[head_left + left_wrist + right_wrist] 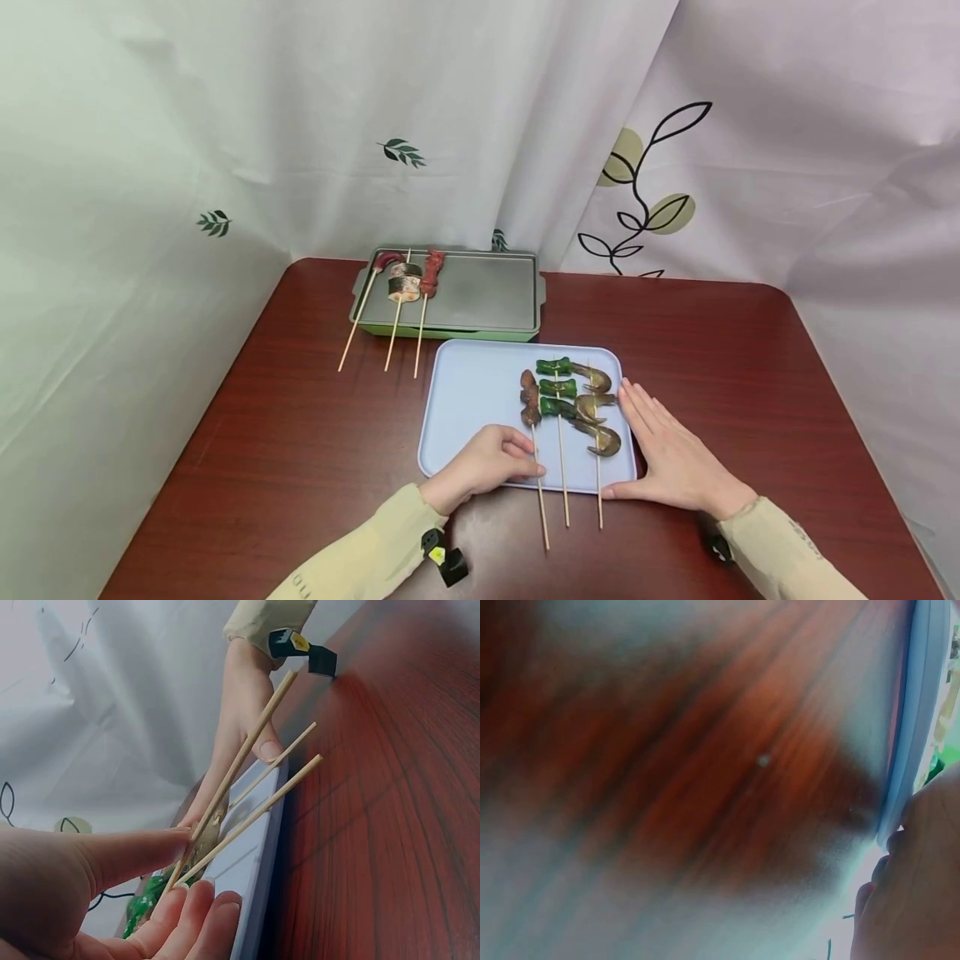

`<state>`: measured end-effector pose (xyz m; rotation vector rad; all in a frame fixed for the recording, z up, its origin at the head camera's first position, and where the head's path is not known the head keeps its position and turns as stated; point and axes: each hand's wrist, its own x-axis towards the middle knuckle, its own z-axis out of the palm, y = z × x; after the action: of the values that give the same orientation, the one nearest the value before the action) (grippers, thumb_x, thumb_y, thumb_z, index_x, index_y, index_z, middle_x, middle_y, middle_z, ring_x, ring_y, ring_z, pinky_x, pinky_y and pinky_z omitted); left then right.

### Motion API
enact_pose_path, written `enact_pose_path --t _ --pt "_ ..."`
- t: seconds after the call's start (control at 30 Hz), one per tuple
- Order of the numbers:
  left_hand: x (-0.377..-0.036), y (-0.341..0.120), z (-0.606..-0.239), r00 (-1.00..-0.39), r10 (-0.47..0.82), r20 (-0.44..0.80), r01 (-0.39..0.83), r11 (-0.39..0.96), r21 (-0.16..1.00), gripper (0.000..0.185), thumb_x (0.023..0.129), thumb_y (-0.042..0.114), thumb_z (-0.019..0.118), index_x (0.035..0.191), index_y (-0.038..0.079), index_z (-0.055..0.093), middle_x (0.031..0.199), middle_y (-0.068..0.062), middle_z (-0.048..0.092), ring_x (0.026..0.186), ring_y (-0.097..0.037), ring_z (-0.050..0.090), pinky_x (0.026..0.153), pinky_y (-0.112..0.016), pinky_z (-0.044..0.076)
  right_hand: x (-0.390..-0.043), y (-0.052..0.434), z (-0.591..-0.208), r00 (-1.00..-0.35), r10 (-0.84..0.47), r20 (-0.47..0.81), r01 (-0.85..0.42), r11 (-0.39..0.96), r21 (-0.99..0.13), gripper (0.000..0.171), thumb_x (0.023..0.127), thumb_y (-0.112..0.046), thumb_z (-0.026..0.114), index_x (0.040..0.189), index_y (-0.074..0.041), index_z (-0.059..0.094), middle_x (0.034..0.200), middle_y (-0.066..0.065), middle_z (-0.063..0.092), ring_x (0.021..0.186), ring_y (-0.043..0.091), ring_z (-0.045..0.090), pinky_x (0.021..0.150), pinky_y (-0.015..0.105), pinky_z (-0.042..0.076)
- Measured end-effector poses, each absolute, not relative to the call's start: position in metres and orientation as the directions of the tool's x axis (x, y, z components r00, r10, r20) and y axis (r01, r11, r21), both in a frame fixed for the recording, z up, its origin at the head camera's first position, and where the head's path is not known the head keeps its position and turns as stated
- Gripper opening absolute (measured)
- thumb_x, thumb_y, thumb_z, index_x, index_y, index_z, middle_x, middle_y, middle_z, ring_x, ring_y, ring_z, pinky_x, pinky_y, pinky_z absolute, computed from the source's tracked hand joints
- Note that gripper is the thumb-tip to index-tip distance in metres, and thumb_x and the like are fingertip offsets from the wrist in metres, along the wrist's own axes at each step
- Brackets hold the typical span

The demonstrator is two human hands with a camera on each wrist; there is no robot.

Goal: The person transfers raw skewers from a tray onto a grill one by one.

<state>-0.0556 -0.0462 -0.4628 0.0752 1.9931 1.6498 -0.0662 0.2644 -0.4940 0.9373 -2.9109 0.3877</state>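
Left hand (491, 458): grasps, pinching one stick between thumb and fingers near the tray's near rim; holds low on the wood, apparently to stay off the food.
Brown meat skewer (529, 398): gripped by its stick; lies leftmost of three on the tray, with the stick end projecting past the near rim, presumably to leave wood to hold.
Green pepper skewer (558, 387): lies just right of the brown one, likewise overhanging the rim; cannot tell whether touched by fingertips as well.
Shrimp skewer (588, 406): lies rightmost, close against the green pieces, near the opposite fingertips.
Right hand (671, 462): released, grasping nothing; rests with extended fingers along the tray's right rim and thumb at the near corner, seemingly to steady it.
Blue tray (465, 400): lies flat on the table (262, 417), between both hands.
Grill pan (487, 292): stands beyond the tray, toward the left; bears a dark red skewer (387, 260), a banded skewer (405, 282) and a red meat skewer (431, 273), ranged side by side with sticks overhanging the near edge, probably for easy reach.
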Motion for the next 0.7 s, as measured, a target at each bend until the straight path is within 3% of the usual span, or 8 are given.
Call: enact_pose_path --t 0.23,0.47,0.7 --pt "-0.053 -0.058 -0.461 -0.864 0.365 -0.348 -0.268 0.251 0.93 0.032 0.08 0.004 0.083 0.106 -0.005 0.067 0.079 -0.004 0.07 0.07 -0.012 0.067 0.068 -0.025 0.057 -0.066 0.264 -0.494 -0.81 -0.569 0.143 -0.587 0.781 -0.215 0.138 0.068 -0.088 0.066 0.157 0.009 0.024 0.164 0.024 0.02 0.149 0.04 0.024 0.122 0.044 0.018" --pt "-0.05 -0.069 -0.46 -0.844 0.381 -0.377 -0.357 0.125 0.926 0.037 0.084 -0.005 0.076 0.117 -0.013 0.061 0.081 -0.008 0.069 0.065 -0.016 0.067 0.065 -0.034 0.062 -0.064 0.265 -0.494 -0.817 -0.561 0.131 -0.575 0.786 -0.225 0.137 0.068 -0.088 0.066 0.157 0.007 0.024 0.165 0.022 0.019 0.149 0.039 0.022 0.123 0.039 0.014" --pt "-0.048 -0.076 -0.459 -0.832 0.392 -0.393 -0.392 0.088 0.916 0.042 0.085 -0.01 0.071 0.124 -0.014 0.058 0.085 -0.012 0.067 0.066 -0.019 0.068 0.062 -0.035 0.062 -0.064 0.263 -0.492 -0.823 -0.556 0.118 -0.567 0.789 -0.236 0.137 0.068 -0.088 0.066 0.157 0.007 0.024 0.165 0.022 0.019 0.15 0.039 0.022 0.123 0.038 0.012"
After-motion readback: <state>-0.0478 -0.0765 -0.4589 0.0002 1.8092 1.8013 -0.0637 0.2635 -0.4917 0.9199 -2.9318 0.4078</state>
